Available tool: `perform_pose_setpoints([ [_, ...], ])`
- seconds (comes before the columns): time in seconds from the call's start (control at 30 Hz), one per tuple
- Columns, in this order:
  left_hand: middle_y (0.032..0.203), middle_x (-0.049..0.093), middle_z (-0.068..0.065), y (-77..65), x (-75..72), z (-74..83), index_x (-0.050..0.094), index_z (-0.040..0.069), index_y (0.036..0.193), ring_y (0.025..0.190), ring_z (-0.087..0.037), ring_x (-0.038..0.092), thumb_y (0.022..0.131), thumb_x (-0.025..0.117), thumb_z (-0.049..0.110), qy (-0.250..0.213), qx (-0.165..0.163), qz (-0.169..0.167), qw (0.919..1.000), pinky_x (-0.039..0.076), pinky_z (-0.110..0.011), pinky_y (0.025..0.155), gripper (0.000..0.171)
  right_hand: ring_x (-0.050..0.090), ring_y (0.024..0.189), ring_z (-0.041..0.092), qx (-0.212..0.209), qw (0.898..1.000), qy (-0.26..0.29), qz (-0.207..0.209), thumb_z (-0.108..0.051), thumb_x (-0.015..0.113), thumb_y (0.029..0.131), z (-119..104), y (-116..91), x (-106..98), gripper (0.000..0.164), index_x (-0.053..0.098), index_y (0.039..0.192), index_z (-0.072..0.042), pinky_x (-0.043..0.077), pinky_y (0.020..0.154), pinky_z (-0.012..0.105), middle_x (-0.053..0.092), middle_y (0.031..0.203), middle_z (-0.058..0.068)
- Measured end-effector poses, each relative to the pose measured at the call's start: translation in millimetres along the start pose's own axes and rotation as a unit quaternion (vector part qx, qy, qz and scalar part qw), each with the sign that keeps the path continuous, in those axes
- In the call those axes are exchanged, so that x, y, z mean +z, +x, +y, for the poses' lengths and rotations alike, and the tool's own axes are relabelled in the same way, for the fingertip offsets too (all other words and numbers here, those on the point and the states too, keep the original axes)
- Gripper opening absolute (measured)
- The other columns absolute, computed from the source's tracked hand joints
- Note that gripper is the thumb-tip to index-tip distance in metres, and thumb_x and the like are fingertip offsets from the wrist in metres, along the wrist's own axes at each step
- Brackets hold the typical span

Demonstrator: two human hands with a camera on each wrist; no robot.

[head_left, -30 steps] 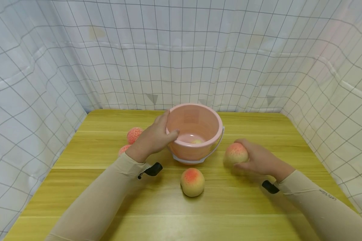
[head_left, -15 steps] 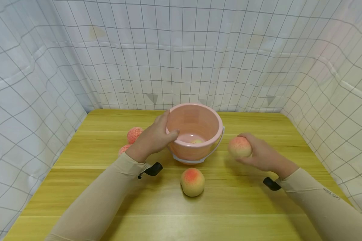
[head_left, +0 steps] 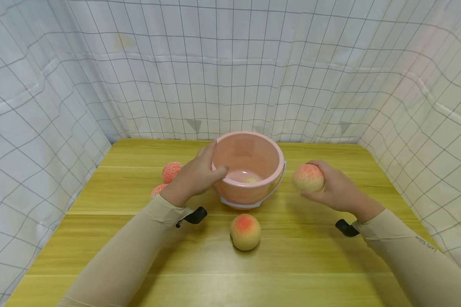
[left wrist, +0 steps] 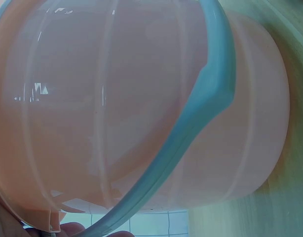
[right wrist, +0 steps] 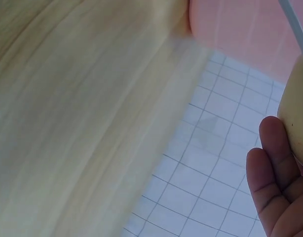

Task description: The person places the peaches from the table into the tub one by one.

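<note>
My left hand point(head_left: 197, 172) grips the left rim of a pink plastic bucket point(head_left: 240, 195), thumb over the inside edge. In the left wrist view the bucket's wall and its hanging handle point(left wrist: 206, 94) fill the picture, with fingertips under the rim. To the right of the bucket, my right hand point(head_left: 339, 189) holds a peach point(head_left: 308, 178) above the table, fingers and thumb around its right side. The right wrist view shows only part of this peach point(right wrist: 297, 111). A second peach point(head_left: 246, 232) sits in front of the bucket. Something pale yellow point(head_left: 250, 180) lies on the bucket's floor, partly hidden.
Two pinkish-red, speckled round things point(head_left: 171, 172) lie left of the bucket, partly hidden by the left hand and wrist. All stands on a wood-grain table point(head_left: 230, 285). White cloth with a grid pattern point(head_left: 238, 76) rises behind the table and along both sides.
My right hand has lifted the peach from near the table, upward and slightly to the right. The left hand, bucket and second peach have stayed in place.
</note>
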State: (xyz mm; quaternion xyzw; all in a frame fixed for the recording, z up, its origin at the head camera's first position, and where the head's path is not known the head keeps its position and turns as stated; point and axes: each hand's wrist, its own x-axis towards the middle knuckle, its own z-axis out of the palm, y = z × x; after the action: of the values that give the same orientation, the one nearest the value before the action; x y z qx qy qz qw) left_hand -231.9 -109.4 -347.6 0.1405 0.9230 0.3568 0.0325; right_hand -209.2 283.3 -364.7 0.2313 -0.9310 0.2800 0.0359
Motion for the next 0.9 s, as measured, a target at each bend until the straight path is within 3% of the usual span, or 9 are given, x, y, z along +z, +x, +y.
perform_pose_setpoints([
  [0.37, 0.173, 0.025, -0.012, -0.3, -0.6, 0.9, 0.005, 0.018, 0.171, 0.145, -0.031, 0.048, 0.097, 0.051, 0.058, 0.015, -0.006, -0.003, 0.9999, 0.046, -0.060, 0.113, 0.096, 0.071, 0.101, 0.032, -0.021, 0.999, 0.000, 0.028, -0.022, 0.089, 0.084, -9, 7, -9, 0.076, 0.048, 0.144, 0.000, 0.059, 0.081, 0.048, 0.067, 0.127, 0.019],
  [0.9, 0.173, 0.024, -0.014, -0.2, -0.7, 1.9, 0.004, 0.017, 0.171, 0.146, -0.033, 0.048, 0.097, 0.050, 0.058, 0.021, -0.006, -0.009, 0.9997, 0.045, -0.060, 0.114, 0.097, 0.068, 0.099, 0.022, -0.048, 0.997, 0.013, 0.051, -0.021, 0.088, 0.085, -26, 23, -22, 0.073, 0.049, 0.144, -0.005, 0.057, 0.081, 0.036, 0.067, 0.127, 0.011],
])
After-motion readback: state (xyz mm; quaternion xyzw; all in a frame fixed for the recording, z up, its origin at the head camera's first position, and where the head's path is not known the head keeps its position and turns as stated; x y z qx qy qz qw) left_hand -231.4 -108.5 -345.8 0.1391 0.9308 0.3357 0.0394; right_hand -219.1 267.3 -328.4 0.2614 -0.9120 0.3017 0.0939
